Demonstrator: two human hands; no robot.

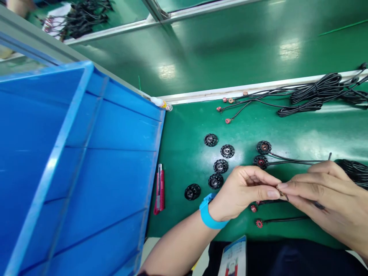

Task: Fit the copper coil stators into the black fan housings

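My left hand [244, 191], with a blue band on the wrist, pinches a small copper-coloured part [281, 191] between thumb and forefinger. From the other side my right hand [327, 189] grips the same part with its fingertips. A bit of dark wire shows by the fingers; most of the part is hidden. Below the hands lie wound coil cores on black cables, one a red coil core [259, 223]. Just beyond the fingers are two black round motor housings [260, 161] with coils inside and cables attached. Several black round housings [220, 166] without cables lie left of my left hand.
A large blue bin [123, 165] fills the left side. Beside it lie a red utility knife [160, 189] and a small white-capped bottle [161, 103]. Bundled black cables [316, 90] with coil cores lie along the white rail. A badge [234, 257] hangs at my front.
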